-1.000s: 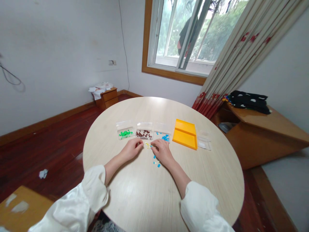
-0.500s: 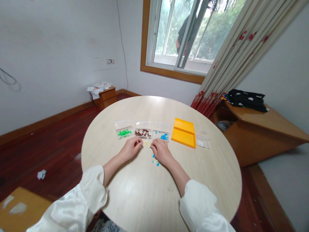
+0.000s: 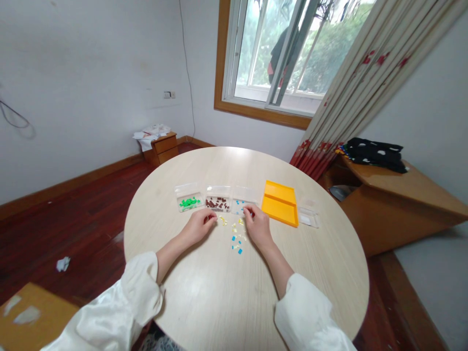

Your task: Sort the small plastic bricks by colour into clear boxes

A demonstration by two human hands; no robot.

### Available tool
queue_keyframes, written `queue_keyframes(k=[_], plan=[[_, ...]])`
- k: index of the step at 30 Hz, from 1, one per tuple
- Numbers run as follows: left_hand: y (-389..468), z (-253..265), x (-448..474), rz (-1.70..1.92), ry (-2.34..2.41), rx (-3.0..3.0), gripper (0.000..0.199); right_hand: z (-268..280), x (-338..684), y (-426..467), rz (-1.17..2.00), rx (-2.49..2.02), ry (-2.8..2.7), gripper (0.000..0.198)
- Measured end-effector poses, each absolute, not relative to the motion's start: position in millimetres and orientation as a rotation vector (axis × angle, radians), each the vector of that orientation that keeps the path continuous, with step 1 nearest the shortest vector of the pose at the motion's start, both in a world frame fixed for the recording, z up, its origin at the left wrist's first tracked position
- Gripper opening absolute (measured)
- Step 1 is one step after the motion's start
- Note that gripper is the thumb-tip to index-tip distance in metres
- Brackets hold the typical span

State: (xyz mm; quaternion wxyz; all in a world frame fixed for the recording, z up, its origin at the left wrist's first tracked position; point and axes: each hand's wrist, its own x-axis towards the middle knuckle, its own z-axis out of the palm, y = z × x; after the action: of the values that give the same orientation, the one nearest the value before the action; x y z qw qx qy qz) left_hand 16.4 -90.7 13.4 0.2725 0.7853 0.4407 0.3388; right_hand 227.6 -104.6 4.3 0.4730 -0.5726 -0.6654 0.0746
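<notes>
My left hand (image 3: 200,225) rests on the table with its fingers curled and pinched together; what they hold, if anything, is too small to make out. Just right of its fingertips lie small yellow pieces (image 3: 222,220). My right hand (image 3: 257,226) has its fingertips closed together at the front of the clear box with blue pieces (image 3: 238,208), covering part of it; I cannot make out anything in them. Below and left of that hand, blue pieces (image 3: 240,251) and pale yellow pieces (image 3: 234,230) are scattered on the tabletop.
Left of the blue pieces' box stand a clear box of brown pieces (image 3: 218,204) and one of green pieces (image 3: 189,203). An open yellow case (image 3: 280,212) and another clear box (image 3: 309,220) are to the right. All sit on a round table (image 3: 219,302).
My right hand has moved up and right, from the loose pieces to the box of blue pieces, uncovering more yellow pieces. My left hand has stayed nearly in place.
</notes>
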Motion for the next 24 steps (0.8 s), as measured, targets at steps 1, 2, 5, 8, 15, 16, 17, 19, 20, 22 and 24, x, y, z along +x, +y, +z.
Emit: queue_keyframes(k=[1, 2, 5, 8, 15, 16, 17, 19, 20, 22, 24], plan=[[-90.9, 13.0, 16.2, 0.901, 1.177, 2.101, 0.018, 4.2, 230.9, -103.2, 0.173, -1.417, -1.591, 0.022], [-91.3, 12.7, 16.1, 0.891, 1.166, 2.088, 0.018, 3.8, 234.0, -101.8, 0.167, -1.431, -1.557, 0.024], [-93.0, 12.4, 16.7, 0.885, 1.149, 2.058, 0.017, 2.2, 241.0, -98.3, 0.165, -1.458, -1.470, 0.028], [-95.1, 13.9, 19.4, 0.885, 1.137, 1.974, 0.017, 3.0, 240.4, -99.7, 0.186, -1.441, -1.481, 0.028], [-96.4, 16.3, 26.3, 0.880, 0.974, 1.614, 0.012, 17.3, 205.2, -122.9, 0.276, -1.128, -1.892, 0.016], [-96.2, 16.1, 26.6, 0.882, 0.962, 1.584, 0.012, 18.4, 199.8, -125.5, 0.293, -1.090, -1.944, 0.015], [-96.0, 15.8, 26.8, 0.881, 0.950, 1.553, 0.012, 18.9, 195.4, -127.2, 0.302, -1.068, -1.977, 0.015], [-95.9, 15.1, 27.5, 0.872, 0.925, 1.486, 0.013, 18.2, 189.8, -128.6, 0.307, -1.058, -2.005, 0.016], [-96.0, 14.7, 28.0, 0.868, 0.914, 1.452, 0.015, 17.3, 188.6, -128.4, 0.305, -1.065, -2.006, 0.016], [-96.7, 13.8, 29.5, 0.863, 0.895, 1.399, 0.016, 15.7, 188.5, -127.7, 0.299, -1.079, -2.004, 0.015], [-97.6, 13.1, 31.1, 0.858, 0.879, 1.374, 0.018, 15.3, 189.9, -127.5, 0.297, -1.082, -2.003, 0.014]])
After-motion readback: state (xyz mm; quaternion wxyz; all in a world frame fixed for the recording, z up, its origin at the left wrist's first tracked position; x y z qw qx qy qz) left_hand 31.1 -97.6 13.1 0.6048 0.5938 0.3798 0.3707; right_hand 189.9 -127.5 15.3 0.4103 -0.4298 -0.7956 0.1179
